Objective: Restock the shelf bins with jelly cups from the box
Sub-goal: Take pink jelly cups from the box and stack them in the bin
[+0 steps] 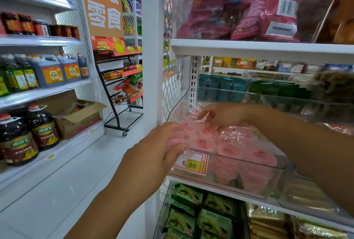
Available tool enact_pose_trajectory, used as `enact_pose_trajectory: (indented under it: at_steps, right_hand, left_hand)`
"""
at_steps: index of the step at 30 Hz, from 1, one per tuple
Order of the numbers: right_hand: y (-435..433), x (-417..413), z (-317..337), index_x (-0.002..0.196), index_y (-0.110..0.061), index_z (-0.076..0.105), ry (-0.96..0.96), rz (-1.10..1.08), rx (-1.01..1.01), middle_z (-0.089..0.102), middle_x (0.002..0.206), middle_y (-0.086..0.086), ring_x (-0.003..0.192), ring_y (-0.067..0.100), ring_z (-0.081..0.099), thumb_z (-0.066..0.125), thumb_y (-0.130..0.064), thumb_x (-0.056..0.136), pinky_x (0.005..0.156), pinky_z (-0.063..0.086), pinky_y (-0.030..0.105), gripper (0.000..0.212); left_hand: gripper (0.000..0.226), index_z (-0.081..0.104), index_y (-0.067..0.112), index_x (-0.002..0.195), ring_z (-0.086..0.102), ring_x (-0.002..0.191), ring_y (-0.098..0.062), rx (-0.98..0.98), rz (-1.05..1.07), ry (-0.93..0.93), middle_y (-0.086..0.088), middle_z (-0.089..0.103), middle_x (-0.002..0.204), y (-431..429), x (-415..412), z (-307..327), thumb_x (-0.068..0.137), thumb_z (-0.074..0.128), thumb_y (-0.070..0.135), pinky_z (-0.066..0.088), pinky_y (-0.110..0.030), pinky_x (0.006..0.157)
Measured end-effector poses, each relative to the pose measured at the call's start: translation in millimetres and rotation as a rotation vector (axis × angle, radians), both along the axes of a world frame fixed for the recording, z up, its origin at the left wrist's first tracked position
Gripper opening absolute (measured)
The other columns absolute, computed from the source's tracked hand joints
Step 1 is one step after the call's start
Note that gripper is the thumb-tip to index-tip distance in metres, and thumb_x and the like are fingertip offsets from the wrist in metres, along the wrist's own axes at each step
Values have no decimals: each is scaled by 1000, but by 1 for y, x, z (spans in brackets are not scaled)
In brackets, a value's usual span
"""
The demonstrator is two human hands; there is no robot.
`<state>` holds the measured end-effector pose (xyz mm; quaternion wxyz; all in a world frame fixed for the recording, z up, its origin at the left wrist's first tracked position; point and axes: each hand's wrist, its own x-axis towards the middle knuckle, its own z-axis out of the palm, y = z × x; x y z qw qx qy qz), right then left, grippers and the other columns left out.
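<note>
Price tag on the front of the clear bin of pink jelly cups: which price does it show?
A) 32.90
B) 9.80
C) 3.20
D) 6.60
D: the price tag fixed to the front of the clear bin that holds the pink jelly cups reads 6.60.

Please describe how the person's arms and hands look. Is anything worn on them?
The left hand and right hand wear no gloves; no ring, watch or bracelet is visible. The left forearm and right forearm are bare; no sleeve shows.
</note>
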<state>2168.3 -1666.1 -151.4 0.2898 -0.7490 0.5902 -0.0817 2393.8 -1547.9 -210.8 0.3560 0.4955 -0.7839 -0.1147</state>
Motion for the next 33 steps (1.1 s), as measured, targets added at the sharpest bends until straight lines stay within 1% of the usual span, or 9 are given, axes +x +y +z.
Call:
enact_pose_trajectory:
  at_steps: [2, 4, 8, 11, 14, 18, 24, 30, 33]
  right_hand:
    - [9, -5, 11, 127, -24, 53, 43, 33, -102, 60, 115, 2, 99, 20, 64, 57, -8, 93, 86, 57, 36, 38]
    - [23, -8, 25, 122, -27, 57, -105, 78, -124, 65, 116, 1, 102, 21, 66, 59, -16, 94, 94, 53, 43, 30]
    - [50, -13, 42, 129, -14, 54, -503, 218, 162, 64, 122, 14, 106, 34, 65, 63, -19, 86, 92, 53, 50, 44]
    - [49, -21, 34, 126, -13, 56, -434, 206, 64, 60, 126, 10, 106, 31, 66, 73, -10, 78, 87, 57, 44, 51]
    - [43, -33, 29, 115, -15, 63, -397, 152, -27, 65, 116, 6, 97, 24, 70, 71, -9, 83, 79, 57, 30, 33]
    - [27, -54, 22, 118, -9, 58, -283, 10, -7, 70, 107, 9, 92, 25, 71, 64, -7, 90, 84, 57, 32, 29]
    - [12, -55, 10, 108, -12, 64, 33, -64, 22, 69, 90, -2, 65, 7, 64, 59, -8, 93, 60, 47, 17, 17]
    - [15, -40, 2, 123, -14, 59, 97, -50, 71, 65, 103, 4, 76, 14, 66, 57, 2, 90, 55, 52, 18, 37]
    - [21, -38, 5, 121, -23, 62, 154, -26, -74, 64, 112, -1, 92, 14, 64, 58, -8, 91, 70, 53, 22, 33]
  left_hand:
    - [25, 37, 52, 119, 56, 103, 1, -16, 3, -23, 27, 55, 116, -2, -7, 7, 95, 44, 50, 48, -32, 86]
    - [28, 36, 46, 123, 56, 99, -3, -15, 17, -49, 24, 54, 111, -7, -17, 17, 96, 42, 51, 47, -32, 82]
    - [38, 38, 35, 124, 54, 83, -5, -11, 40, -52, 20, 46, 94, -28, -46, 34, 93, 49, 54, 47, -32, 73]
    - [37, 45, 30, 114, 57, 80, -9, 13, 61, -30, 12, 57, 96, -47, -64, 37, 90, 53, 56, 40, -26, 61]
    - [40, 47, 29, 113, 57, 82, -6, 60, 14, -10, 9, 58, 98, -63, -74, 34, 87, 59, 57, 40, -23, 61]
    - [43, 47, 32, 123, 53, 87, 3, 147, -123, 81, 10, 52, 111, -75, -72, 30, 86, 67, 41, 35, -10, 63]
    - [31, 51, 31, 119, 41, 91, 24, 199, -185, 277, 9, 40, 124, -80, -65, 19, 97, 48, 10, 34, 5, 64]
    - [41, 54, 45, 115, 62, 70, -14, 171, -187, 464, 15, 66, 103, -81, -60, 16, 94, 57, 10, 47, -26, 60]
    - [43, 52, 48, 121, 60, 74, -7, 168, -191, 414, 17, 65, 110, -82, -60, 16, 95, 60, 15, 49, -26, 66]
